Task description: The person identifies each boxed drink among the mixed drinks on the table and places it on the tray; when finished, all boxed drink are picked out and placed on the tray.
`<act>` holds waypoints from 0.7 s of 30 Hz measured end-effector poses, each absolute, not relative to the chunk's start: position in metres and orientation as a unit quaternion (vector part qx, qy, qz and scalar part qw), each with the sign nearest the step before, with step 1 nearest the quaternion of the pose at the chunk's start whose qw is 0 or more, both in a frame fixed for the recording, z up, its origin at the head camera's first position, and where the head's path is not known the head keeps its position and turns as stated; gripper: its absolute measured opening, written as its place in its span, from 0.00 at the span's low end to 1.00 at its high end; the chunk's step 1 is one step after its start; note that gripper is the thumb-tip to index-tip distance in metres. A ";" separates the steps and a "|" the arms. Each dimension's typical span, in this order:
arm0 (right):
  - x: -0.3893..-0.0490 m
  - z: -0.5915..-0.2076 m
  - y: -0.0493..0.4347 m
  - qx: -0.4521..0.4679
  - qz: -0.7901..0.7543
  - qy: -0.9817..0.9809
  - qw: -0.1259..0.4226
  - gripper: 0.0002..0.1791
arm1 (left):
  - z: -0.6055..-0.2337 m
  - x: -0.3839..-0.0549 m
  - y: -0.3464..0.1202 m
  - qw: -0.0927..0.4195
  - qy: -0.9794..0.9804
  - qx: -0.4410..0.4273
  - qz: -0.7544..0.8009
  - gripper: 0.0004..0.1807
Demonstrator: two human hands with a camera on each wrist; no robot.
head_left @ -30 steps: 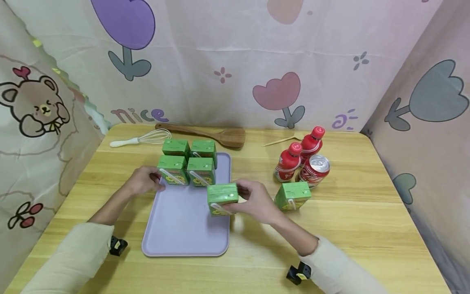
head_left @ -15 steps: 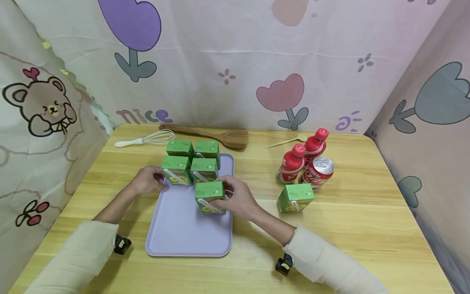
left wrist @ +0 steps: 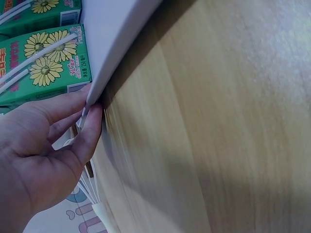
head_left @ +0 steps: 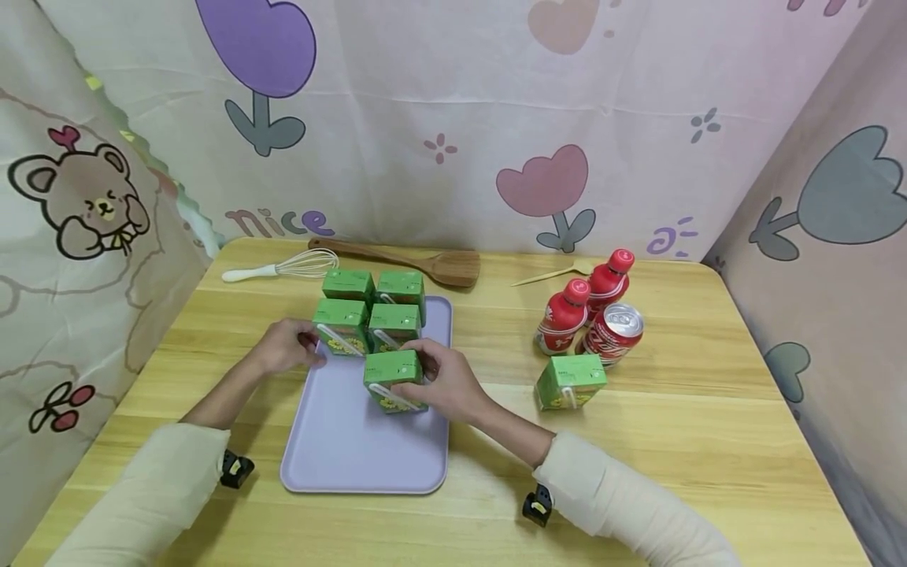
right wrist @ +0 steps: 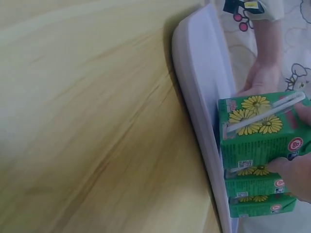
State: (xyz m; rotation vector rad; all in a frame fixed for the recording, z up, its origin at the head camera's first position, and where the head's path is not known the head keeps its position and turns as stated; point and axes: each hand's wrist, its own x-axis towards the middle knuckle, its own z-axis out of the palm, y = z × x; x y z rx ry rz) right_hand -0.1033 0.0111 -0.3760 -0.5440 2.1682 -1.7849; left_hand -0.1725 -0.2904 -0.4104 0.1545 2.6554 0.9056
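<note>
My right hand (head_left: 452,382) grips a green drink carton (head_left: 392,365) with a straw stuck on its front, over the middle of the lilac tray (head_left: 340,453). In the right wrist view this carton (right wrist: 252,145) sits in front of other cartons in a row. Two rows of green cartons (head_left: 342,313) stand upright at the tray's far end. At the tray's left rim is my left hand (head_left: 286,346), beside the nearest left carton. The left wrist view shows its thumb and fingers pinching the rim (left wrist: 104,68).
One more green carton (head_left: 571,381) stands right of the tray. Behind it are a red can (head_left: 611,337) and two red bottles (head_left: 562,316). A whisk (head_left: 279,268), a wooden spatula (head_left: 446,266) and a small yellow utensil (head_left: 553,273) lie along the back edge.
My right hand has carried the carton leftward from the tray's right edge to over its middle, just in front of the standing cartons. My left hand has stayed at the left rim.
</note>
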 end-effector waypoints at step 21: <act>-0.116 -0.412 -0.019 -0.197 -0.632 0.744 0.086 0.25 | -0.409 -0.174 -0.288 0.164 0.931 0.055 0.322 0.15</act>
